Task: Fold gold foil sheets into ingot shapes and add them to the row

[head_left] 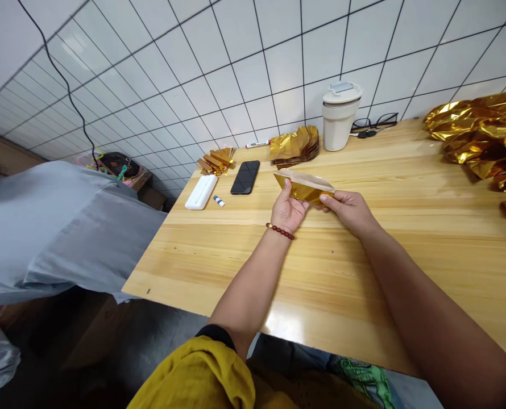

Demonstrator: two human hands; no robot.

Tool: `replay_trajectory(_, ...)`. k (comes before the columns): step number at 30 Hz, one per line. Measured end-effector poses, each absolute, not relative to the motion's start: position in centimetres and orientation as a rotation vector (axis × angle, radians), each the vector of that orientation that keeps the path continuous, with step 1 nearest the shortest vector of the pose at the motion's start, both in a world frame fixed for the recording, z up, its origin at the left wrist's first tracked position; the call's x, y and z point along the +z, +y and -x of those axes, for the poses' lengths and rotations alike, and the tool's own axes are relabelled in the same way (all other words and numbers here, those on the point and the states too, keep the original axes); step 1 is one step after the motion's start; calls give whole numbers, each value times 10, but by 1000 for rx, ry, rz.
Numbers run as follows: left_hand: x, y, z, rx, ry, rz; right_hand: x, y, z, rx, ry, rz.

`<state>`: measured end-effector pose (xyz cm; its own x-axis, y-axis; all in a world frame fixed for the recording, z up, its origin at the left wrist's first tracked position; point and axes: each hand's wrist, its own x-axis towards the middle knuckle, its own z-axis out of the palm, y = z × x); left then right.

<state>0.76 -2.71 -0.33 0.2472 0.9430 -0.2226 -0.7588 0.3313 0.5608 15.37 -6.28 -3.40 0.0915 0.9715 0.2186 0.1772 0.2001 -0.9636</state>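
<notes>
A folded gold foil paper (306, 190) with a pale inner side is held above the wooden table, between both hands. My left hand (289, 210), with a dark red bead bracelet at the wrist, grips its left part, the thumb in front and the fingers beneath. My right hand (349, 209) pinches its right end between thumb and fingers. Just behind the paper lies a stack of gold foil sheets (295, 146). Further left on the table is a small pile of folded gold strips (217, 161).
On the wooden table (219, 250) are a black phone (245, 177), a white power bank (200, 192), a small blue-and-white object (219, 200), a marker (257, 144), a lidded cup (340, 116), glasses (376, 122) and crumpled gold foil (483, 136). A person in grey (65, 221) is at the left.
</notes>
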Motion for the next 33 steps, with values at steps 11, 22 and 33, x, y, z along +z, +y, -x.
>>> replay_trajectory(11,-5,-11,6,1347,789,-435,-36,-63,-157,597,-1327,1111)
replay_trajectory(22,-6,-11,7,1241,773,-441,-39,-63,-154,530,-1540,1125)
replay_trajectory(33,-3,-15,7,1210,715,-486,-38,-62,-147,760,-1283,1126)
